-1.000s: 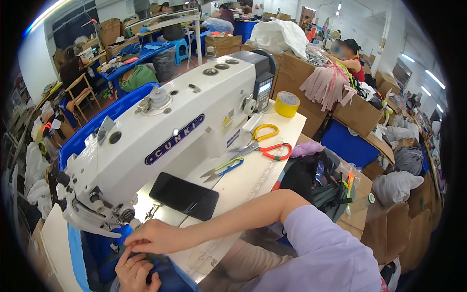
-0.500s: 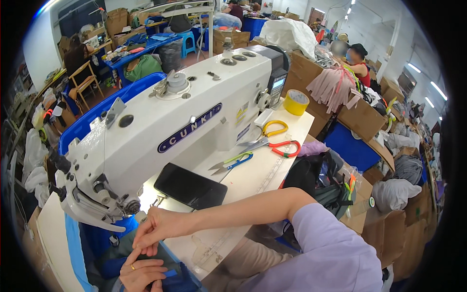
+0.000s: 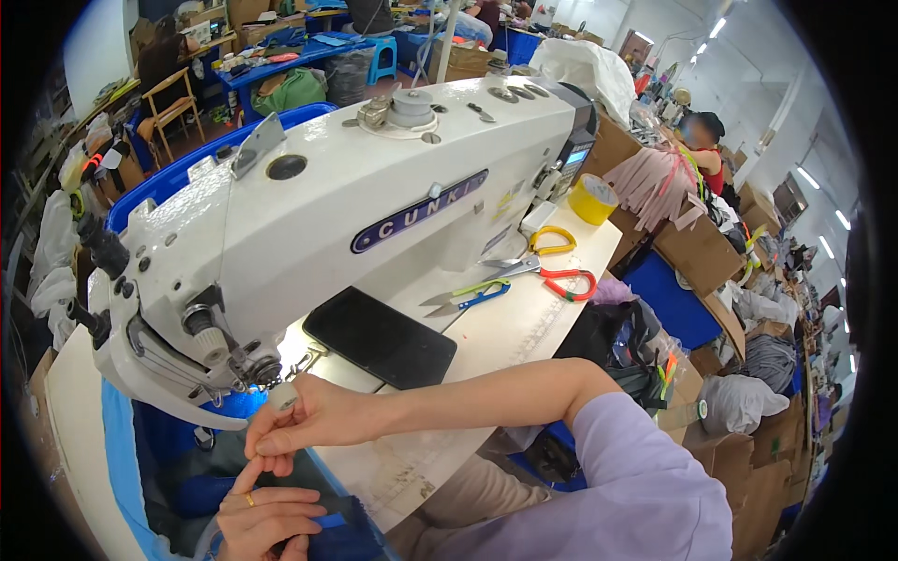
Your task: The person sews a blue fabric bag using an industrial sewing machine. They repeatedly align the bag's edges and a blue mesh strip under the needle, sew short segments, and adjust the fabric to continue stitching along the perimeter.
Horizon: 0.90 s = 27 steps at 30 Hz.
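My right hand (image 3: 313,416) is in a pinch just below the needle area of a white sewing machine (image 3: 309,243). Whatever its fingertips hold, if anything, is too small to make out. Below it, my left hand (image 3: 267,522), with a gold ring, lies over dark blue fabric (image 3: 351,533) that has a bright blue strip. Its fingers are stretched out, and one points up to the right fingertips. Dark green cloth (image 3: 173,465) spreads under the machine head, beside a light blue edge (image 3: 122,467). A small metal clip or buckle (image 3: 203,437) sits on the cloth.
A black phone (image 3: 379,338) lies on the white machine table (image 3: 412,477). Farther back are blue-and-green thread snips (image 3: 482,294), red-handled scissors (image 3: 569,284), a yellow-handled tool (image 3: 554,240) and yellow tape (image 3: 592,199). Cardboard boxes, bags and a person (image 3: 706,154) are to the right.
The whole view has shifted, and the machine shows larger. My pinched right hand stays near the needle area, its fingertips still at the left hand's raised finger. Both hands have barely moved.
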Available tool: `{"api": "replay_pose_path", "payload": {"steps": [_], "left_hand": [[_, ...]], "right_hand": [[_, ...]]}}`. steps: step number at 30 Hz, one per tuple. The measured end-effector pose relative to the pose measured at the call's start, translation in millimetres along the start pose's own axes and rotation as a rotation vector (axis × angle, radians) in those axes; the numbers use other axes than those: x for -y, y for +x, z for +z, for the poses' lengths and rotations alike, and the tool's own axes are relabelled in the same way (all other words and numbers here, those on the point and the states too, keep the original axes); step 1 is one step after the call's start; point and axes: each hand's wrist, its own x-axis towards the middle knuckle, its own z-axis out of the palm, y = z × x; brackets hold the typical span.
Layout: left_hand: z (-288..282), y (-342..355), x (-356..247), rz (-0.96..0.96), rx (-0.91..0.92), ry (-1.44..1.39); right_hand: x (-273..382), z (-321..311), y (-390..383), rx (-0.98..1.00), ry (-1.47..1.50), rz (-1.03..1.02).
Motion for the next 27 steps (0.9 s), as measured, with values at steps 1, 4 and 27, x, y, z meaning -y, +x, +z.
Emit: {"api": "replay_pose_path", "payload": {"steps": [1,4,27], "left_hand": [[2,-5,3,-0.018,-0.005,0.042],[2,-21,19,-0.002,0.069,0.063],[-24,13,-4,-0.448,-0.124,0.586]], "right_hand": [[4,0,1,0.002,-0.014,0.018],[7,0,-4,-0.011,-0.084,0.077],[5,19,-23,-0.234,-0.414,0.030]]}}
